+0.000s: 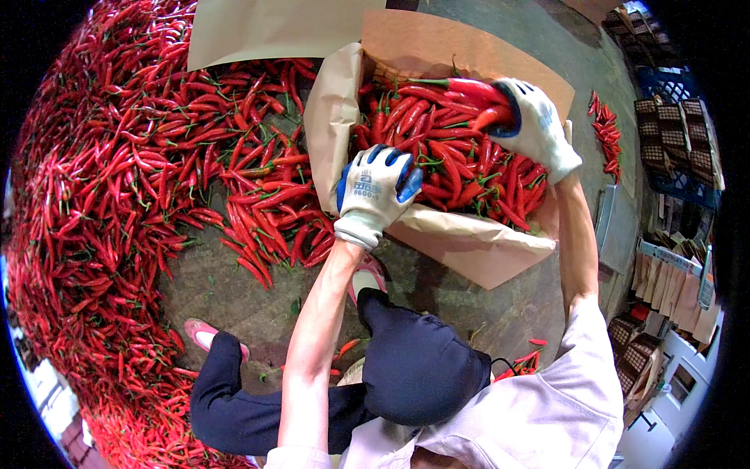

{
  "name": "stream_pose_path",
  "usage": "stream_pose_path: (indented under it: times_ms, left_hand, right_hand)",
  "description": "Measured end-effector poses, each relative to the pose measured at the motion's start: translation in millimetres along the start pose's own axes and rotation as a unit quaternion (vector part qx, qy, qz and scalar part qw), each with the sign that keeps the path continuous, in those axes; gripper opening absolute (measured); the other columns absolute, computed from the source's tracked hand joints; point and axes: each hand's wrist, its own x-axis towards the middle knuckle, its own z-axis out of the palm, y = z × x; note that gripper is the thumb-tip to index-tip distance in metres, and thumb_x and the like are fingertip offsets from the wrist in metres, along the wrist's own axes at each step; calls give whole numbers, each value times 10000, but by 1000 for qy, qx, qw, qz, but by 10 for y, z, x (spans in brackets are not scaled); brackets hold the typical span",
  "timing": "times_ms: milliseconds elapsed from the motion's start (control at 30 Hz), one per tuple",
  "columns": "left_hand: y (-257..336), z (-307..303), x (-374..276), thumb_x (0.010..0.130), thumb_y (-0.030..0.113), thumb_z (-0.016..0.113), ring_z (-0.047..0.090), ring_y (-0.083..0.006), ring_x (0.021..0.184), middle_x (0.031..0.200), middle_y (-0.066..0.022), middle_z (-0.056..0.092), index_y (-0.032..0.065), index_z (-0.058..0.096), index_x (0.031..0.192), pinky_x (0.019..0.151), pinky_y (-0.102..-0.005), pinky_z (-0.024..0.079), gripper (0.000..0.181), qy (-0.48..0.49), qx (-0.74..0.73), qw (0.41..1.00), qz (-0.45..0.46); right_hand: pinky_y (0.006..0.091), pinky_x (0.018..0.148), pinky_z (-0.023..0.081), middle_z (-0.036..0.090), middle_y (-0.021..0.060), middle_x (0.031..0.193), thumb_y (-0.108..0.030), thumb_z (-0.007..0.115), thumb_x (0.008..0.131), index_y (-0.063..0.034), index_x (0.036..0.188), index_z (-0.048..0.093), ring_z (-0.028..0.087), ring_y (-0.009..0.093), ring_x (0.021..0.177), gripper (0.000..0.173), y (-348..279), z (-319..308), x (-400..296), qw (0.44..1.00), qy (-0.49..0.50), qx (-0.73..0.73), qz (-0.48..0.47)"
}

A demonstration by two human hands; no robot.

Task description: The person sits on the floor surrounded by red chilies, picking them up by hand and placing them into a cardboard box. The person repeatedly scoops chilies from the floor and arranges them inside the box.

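Note:
An open box lined with brown kraft paper [331,111] stands before me, filled with red chili peppers [433,152]. My right hand [533,120], in a white glove with a blue-coated palm, grips a few chilies over the box's far right part. One large chili [469,88] in that grip points its green stem left. My left hand [375,187], gloved the same way, is at the near left corner of the box. Its fingers curl down over the chilies by the paper edge, and whatever is under the palm is hidden.
A huge heap of red chilies [105,223] covers the floor on the left, reaching the box. A paper sheet [281,29] lies at the top. Small chili piles [607,138] sit on the right, near stacked crates [674,135]. My shoe [202,334] rests beside the heap.

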Motion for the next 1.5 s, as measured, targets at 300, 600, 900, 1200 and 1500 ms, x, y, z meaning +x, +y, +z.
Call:
stream_pose_path:
  times_ms: [300, 600, 900, 1200, 1500]
  left_hand:
    - [-49, -79, -23, 746, 269, 728, 611, -322, 942, 955, -100, 653, 89, 664, 986, 859, -440, 476, 307, -3, 24, 1000, -2]
    - [-3, 28, 0, 736, 250, 734, 611, -318, 952, 981, -101, 658, 94, 666, 1014, 877, -439, 476, 327, 17, -1, 1000, 0]
    - [-18, -14, -6, 767, 260, 693, 608, -300, 904, 912, -82, 650, 97, 659, 953, 826, -431, 475, 250, 28, 6, 1000, 8]
    - [-9, 51, -1, 753, 240, 719, 624, -326, 910, 956, -111, 664, 82, 671, 1003, 855, -432, 489, 299, 14, -7, 1000, -5]
    - [-15, -116, -63, 864, 166, 653, 643, -315, 969, 1029, -151, 669, 35, 671, 1062, 906, -408, 492, 237, 169, -77, 982, 24]
  right_hand:
    - [466, 889, 494, 639, 128, 1112, -400, 735, 761, -114, 1241, 585, 613, 315, 1048, 578, -589, 965, 804, 996, -9, -71, 45]
    - [438, 1000, 419, 626, 119, 1203, -193, 622, 821, -151, 1225, 617, 568, 302, 1137, 406, -723, 1451, 863, 1000, 5, -26, -13]
    - [454, 941, 456, 654, 96, 1113, -289, 701, 765, -157, 1109, 664, 603, 291, 1076, 370, -411, 957, 214, 976, 158, -50, 143]
    - [470, 919, 469, 616, 119, 1227, -231, 618, 851, -205, 1245, 612, 595, 306, 1109, 394, 698, 766, -835, 920, -119, -185, 324]
    - [478, 1017, 407, 578, 135, 1255, -232, 741, 742, -141, 1261, 567, 526, 340, 1184, 555, -417, 994, 346, 995, -28, -72, 60]
